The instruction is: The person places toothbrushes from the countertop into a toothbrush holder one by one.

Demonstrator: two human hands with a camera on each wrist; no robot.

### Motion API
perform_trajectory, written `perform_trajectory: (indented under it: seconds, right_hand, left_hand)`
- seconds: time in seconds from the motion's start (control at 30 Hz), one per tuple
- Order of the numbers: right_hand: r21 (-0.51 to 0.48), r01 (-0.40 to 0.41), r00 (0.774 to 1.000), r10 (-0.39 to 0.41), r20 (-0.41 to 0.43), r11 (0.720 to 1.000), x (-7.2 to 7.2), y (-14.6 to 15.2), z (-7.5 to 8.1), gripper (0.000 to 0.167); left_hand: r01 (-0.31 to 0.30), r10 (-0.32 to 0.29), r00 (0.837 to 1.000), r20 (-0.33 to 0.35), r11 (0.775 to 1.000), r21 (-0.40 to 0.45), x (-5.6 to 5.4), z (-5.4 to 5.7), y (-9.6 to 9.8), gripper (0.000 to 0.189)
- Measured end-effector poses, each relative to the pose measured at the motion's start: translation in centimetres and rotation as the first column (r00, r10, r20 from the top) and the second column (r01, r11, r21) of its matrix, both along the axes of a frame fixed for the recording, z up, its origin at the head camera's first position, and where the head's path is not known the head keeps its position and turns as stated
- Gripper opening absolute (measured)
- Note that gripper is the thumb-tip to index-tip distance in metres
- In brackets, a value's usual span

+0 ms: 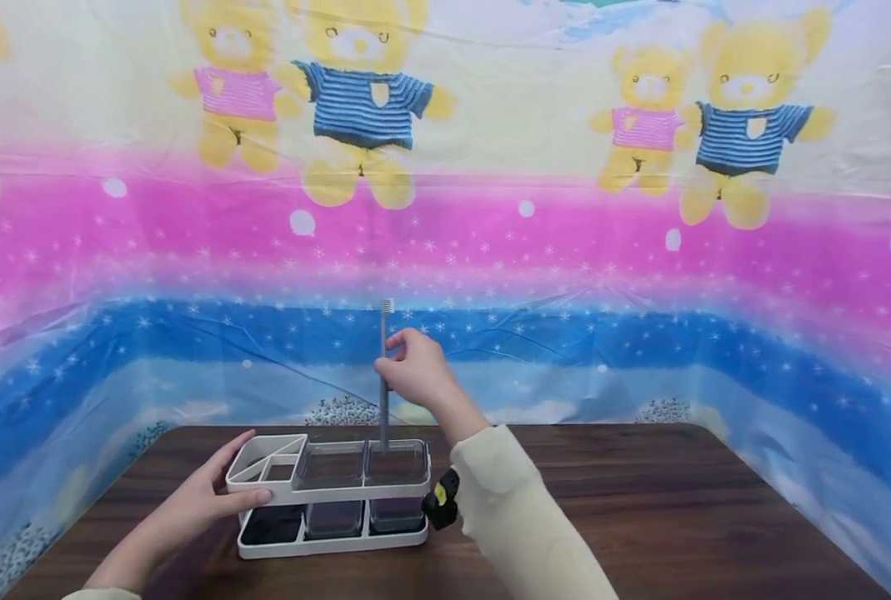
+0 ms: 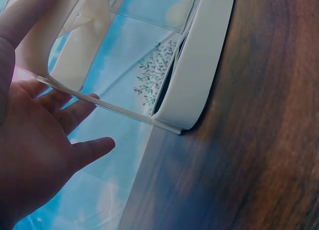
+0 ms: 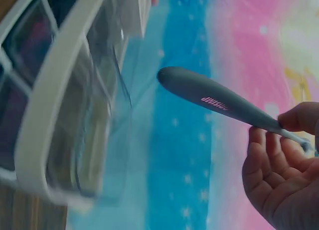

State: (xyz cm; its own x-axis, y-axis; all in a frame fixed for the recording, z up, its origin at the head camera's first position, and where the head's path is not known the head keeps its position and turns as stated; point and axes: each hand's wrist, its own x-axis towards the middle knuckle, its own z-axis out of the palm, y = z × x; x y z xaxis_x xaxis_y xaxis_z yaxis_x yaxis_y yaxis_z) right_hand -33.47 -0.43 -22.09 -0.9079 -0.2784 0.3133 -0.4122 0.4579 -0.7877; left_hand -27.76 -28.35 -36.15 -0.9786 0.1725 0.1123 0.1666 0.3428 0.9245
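A white two-tier rack with clear bins stands on the table. My left hand holds the left end of its upper tier, thumb on the front rim and fingers round the far side. In the left wrist view the fingers spread behind that end. Between thumb and fingertips, my right hand pinches a grey toothbrush upright, bristles at the top. Its lower end overlaps the right clear bin in the head view. The right wrist view shows the rounded handle end apart from the rack.
Thin slanted dividers split the upper tier's left section. The lower tier has dark bottoms and clear bins too. Around the brown wooden table hangs a cloth printed with bears. A small black item sits at the right cuff.
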Motion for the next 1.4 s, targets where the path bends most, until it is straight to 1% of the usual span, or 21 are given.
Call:
perform_trajectory:
  seconds: [0.1, 0.17, 0.27, 0.43, 0.6, 0.77, 0.87, 1.03, 1.17, 1.3, 1.4]
  right_hand:
    - [-0.065, -0.019, 0.999, 0.016, -0.047, 0.998, 0.8, -1.7, -0.6, 0.025]
    - [-0.122, -0.037, 0.997, 0.028, -0.073, 0.992, 1.3, -2.8, -0.9, 0.025]
    - [-0.179, -0.074, 0.990, 0.051, -0.131, 0.981, 1.9, -4.2, -1.3, 0.023]
    - [-0.202, -0.119, 0.974, 0.074, -0.214, 0.972, 2.6, -6.3, -2.4, 0.021]
    - [-0.233, -0.163, 0.971, 0.114, -0.212, 0.959, 2.9, -7.7, -3.9, 0.019]
    - [-0.196, -0.179, 0.968, 0.137, -0.208, 0.964, 3.0, -8.4, -5.4, 0.018]
    - [-0.144, -0.175, 0.969, 0.145, -0.202, 0.974, 3.1, -8.5, -6.2, 0.017]
    - [-0.041, -0.138, 0.973, 0.128, -0.190, 0.990, 2.9, -8.7, -7.4, 0.016]
    - [0.012, -0.117, 0.978, 0.118, -0.172, 0.993, 2.7, -8.7, -8.3, 0.014]
    - [0.027, -0.104, 0.986, 0.106, -0.129, 0.994, 2.6, -8.8, -9.2, 0.013]
    - [0.049, -0.089, 0.989, 0.094, -0.117, 0.995, 2.6, -9.0, -9.6, 0.014]
  left_hand:
    - [0.000, 0.000, 1.000, 0.007, 1.000, -0.009, 0.0, -0.1, 0.1, 0.096]
    - [-0.001, 0.001, 1.000, 0.006, 1.000, -0.014, -0.1, 0.0, 0.0, 0.096]
    - [0.005, -0.005, 1.000, 0.010, 1.000, -0.008, -0.1, 0.1, -0.2, 0.095]
    - [0.001, 0.000, 1.000, 0.024, 1.000, -0.021, 0.0, 0.2, -0.6, 0.095]
    - [-0.006, 0.007, 0.999, 0.039, 0.999, -0.031, -0.1, 0.2, -0.7, 0.095]
    - [-0.009, 0.011, 1.000, 0.029, 0.999, -0.047, -0.2, 0.3, -0.6, 0.094]
    - [-0.002, 0.002, 1.000, 0.013, 0.999, -0.043, -0.3, 0.3, -0.4, 0.094]
    - [0.017, -0.017, 1.000, -0.002, 1.000, -0.013, -0.5, 0.2, -0.2, 0.093]
    - [0.017, -0.017, 1.000, 0.010, 1.000, -0.003, -0.7, 0.2, -0.1, 0.093]
    - [0.015, -0.015, 1.000, 0.023, 1.000, 0.000, -0.7, 0.1, -0.1, 0.094]
    - [0.014, -0.014, 1.000, 0.028, 1.000, 0.003, -0.7, 0.0, -0.1, 0.094]
